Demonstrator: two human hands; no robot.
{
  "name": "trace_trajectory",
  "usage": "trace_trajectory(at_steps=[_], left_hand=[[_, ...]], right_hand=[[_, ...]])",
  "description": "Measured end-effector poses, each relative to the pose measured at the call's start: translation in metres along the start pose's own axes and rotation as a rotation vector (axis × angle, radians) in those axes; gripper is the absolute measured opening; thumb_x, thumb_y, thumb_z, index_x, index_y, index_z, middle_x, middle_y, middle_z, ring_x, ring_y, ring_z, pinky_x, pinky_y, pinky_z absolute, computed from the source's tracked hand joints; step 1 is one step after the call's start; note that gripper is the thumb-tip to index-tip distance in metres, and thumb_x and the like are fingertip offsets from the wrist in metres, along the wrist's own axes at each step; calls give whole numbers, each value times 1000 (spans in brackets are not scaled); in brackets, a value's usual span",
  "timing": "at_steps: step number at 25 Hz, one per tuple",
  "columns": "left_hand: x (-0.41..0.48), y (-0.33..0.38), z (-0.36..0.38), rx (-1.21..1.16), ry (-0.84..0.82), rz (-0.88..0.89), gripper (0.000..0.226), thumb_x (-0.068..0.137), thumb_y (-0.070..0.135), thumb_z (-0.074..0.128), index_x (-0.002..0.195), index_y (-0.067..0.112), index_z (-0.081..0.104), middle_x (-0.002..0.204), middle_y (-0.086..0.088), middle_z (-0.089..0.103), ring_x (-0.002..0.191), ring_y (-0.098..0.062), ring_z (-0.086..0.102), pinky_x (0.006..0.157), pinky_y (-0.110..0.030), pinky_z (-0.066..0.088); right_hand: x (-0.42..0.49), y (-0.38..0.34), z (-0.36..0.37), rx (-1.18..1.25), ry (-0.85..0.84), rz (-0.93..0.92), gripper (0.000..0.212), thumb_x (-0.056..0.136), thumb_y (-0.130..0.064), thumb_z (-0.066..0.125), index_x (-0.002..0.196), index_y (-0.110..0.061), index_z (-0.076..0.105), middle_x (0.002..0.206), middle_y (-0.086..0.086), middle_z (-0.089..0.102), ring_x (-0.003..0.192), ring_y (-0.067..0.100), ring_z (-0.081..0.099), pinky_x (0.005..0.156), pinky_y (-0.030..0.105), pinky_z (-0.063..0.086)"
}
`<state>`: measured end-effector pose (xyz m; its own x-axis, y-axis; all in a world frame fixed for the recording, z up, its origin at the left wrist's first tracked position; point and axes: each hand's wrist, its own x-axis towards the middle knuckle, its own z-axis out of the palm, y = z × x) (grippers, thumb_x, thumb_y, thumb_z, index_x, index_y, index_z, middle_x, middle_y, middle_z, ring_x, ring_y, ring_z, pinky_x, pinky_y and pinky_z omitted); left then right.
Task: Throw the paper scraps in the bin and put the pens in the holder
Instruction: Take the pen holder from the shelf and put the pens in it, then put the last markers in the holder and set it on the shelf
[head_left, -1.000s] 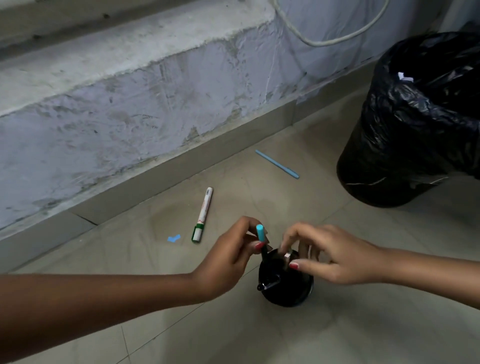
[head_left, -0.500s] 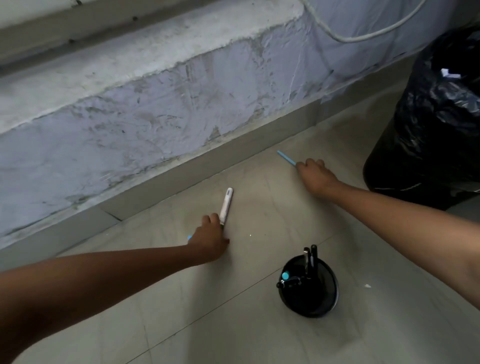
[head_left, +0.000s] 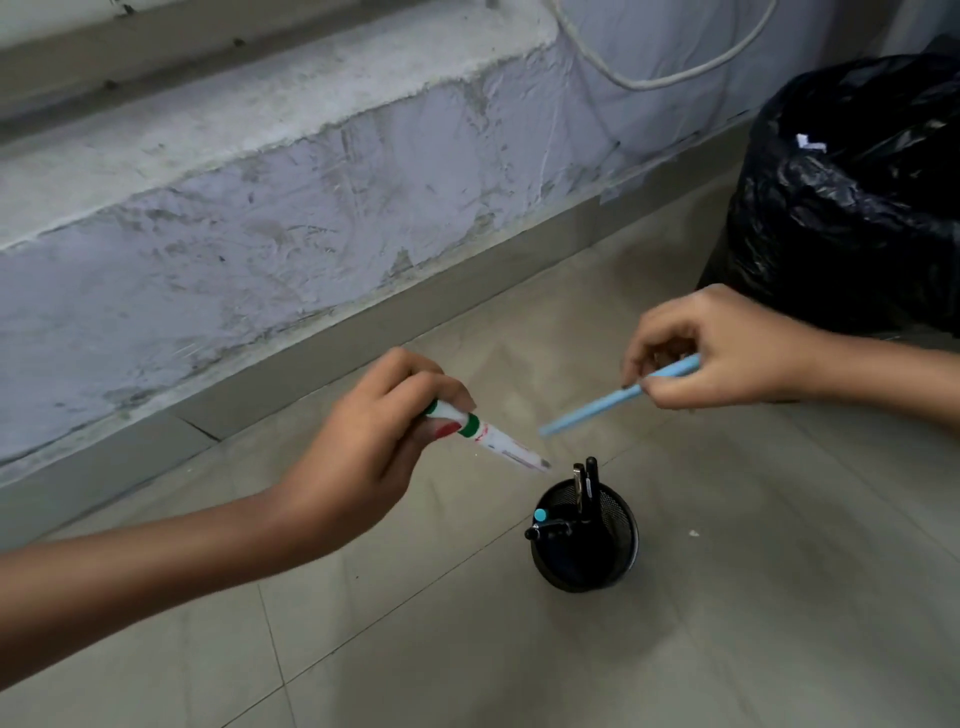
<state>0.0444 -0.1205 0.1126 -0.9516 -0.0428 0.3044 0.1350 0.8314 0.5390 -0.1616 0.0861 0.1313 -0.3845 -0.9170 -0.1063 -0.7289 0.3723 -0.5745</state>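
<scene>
My left hand (head_left: 384, 436) grips a white marker with green bands (head_left: 498, 440), its tip pointing down-right toward the holder. In my right hand (head_left: 722, 348) is a light blue pen (head_left: 597, 410), slanting down-left. Both are held above the floor, a little up and left of the black mesh pen holder (head_left: 613, 566). Several dark pens (head_left: 587, 483) and one with a teal cap stand in the holder. A black-bagged bin (head_left: 841, 208) stands at the right, with a white paper scrap (head_left: 810, 143) inside it.
A rough whitewashed wall with a ledge (head_left: 311, 171) runs along the back, above a grey skirting. A white cable (head_left: 649, 78) hangs on the wall. A tiny white speck (head_left: 692, 532) lies on the tiled floor right of the holder.
Both hands reached out to the pens lying on the floor, picked them up and brought them back above the holder. The floor by the wall no longer has pens on it.
</scene>
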Motion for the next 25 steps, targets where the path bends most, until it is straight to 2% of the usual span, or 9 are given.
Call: trace_trajectory(at_steps=[3, 5, 9, 13, 16, 18, 20, 22, 25], left_hand=[[9, 19, 9, -8, -68, 98, 22, 92, 23, 40, 99, 12, 57, 94, -1, 48, 82, -6, 47, 75, -5, 35], [15, 19, 32, -3, -144, 163, 14, 91, 15, 45, 99, 11, 57, 94, -5, 50, 84, -11, 49, 77, -5, 37], [18, 7, 74, -31, -335, 205, 26, 91, 28, 43, 111, 13, 49, 104, -12, 54, 90, -15, 49, 79, -24, 43], [30, -16, 82, -207, -285, 43, 34, 90, 35, 45, 117, 15, 49, 109, -2, 54, 94, -7, 53, 82, -9, 40], [20, -54, 92, -184, -216, -148, 27, 90, 24, 51, 116, 15, 49, 113, -6, 57, 96, -8, 53, 80, -4, 38], [-7, -78, 110, -96, -282, -163, 40, 88, 31, 45, 123, 12, 45, 124, -11, 53, 108, -11, 48, 92, -13, 39], [-39, -89, 137, -19, -404, -150, 56, 89, 49, 33, 132, 14, 36, 139, -11, 44, 127, -14, 35, 107, -32, 35], [-64, -89, 163, 96, -461, -142, 63, 92, 57, 13, 138, 18, 28, 149, -7, 32, 139, -16, 14, 114, -40, 20], [-75, -85, 174, 188, -479, -142, 61, 93, 53, 5, 140, 19, 27, 150, -6, 24, 142, -23, 6, 112, -41, 9]], right_hand=[[-27, -23, -17, 7, -154, -83, 19, 58, -31, 58, 69, -29, 72, 66, -7, 69, 57, 7, 63, 53, 22, 49], [-29, -22, 5, -31, -213, -109, 16, 64, -27, 62, 75, -27, 74, 70, -11, 67, 65, 6, 62, 59, 22, 49], [-24, 1, 56, -85, -304, -112, 19, 80, -25, 67, 99, -20, 68, 91, -7, 60, 78, 6, 60, 71, 28, 53], [-23, 25, 69, 238, -100, -11, 23, 80, -22, 70, 101, -19, 65, 103, -1, 64, 71, -1, 65, 62, 12, 52], [-18, 52, 71, 510, 63, 98, 29, 79, -3, 68, 97, -25, 62, 102, 10, 63, 59, 14, 64, 50, 22, 53], [-22, 73, 76, 437, -219, 120, 58, 71, -8, 75, 114, -38, 48, 125, 1, 54, 90, 6, 62, 74, 23, 53], [-21, 80, 98, 330, -557, 52, 93, 60, -27, 82, 130, -44, 24, 143, -13, 36, 124, -8, 38, 101, 10, 33], [-18, 85, 133, 422, -613, 45, 105, 55, -22, 89, 134, -39, 22, 140, -16, 41, 127, -10, 36, 104, 7, 27], [-20, 72, 171, 498, -547, -104, 62, 68, -11, 80, 114, -36, 47, 92, -24, 65, 92, -6, 62, 86, 12, 47]])
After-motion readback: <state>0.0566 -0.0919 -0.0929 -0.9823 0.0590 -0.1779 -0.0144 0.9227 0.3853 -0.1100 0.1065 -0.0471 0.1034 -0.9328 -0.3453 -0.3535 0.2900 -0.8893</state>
